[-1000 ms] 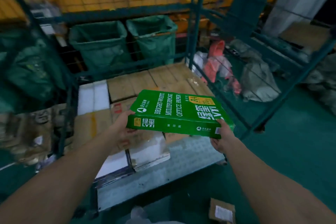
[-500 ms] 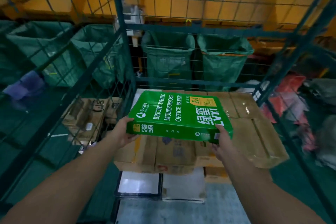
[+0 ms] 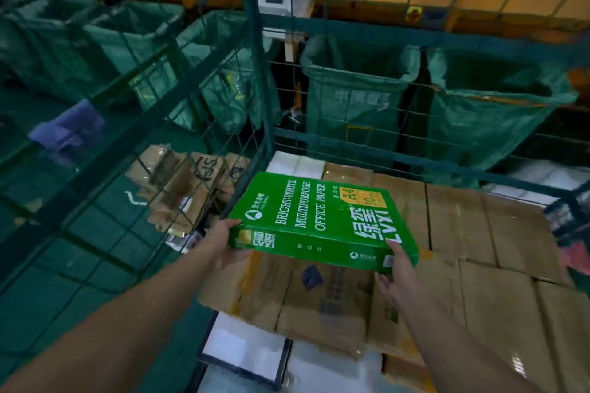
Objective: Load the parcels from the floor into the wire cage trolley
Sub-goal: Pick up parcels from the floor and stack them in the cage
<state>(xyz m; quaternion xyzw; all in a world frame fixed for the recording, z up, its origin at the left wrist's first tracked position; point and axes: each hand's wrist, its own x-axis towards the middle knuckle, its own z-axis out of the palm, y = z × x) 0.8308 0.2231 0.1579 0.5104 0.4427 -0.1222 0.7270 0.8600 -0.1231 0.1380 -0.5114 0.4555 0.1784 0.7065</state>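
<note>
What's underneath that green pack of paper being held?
Under the green paper pack, brown cardboard boxes and white parcels lie packed in the trolley. Whatever sits directly beneath its middle is covered.

Both hands, left (image 3: 223,241) and right (image 3: 397,277), grip green paper ream (image 3: 319,217) above cardboard boxes (image 3: 463,233) inside wire cage (image 3: 252,73); green sacks (image 3: 354,99) behind.

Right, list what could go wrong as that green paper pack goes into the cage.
1. The green paper pack is gripped only at its near corners by the left hand and right hand, so it could tip away.
2. The cardboard boxes below look uneven, so it might land tilted and slide.
</note>
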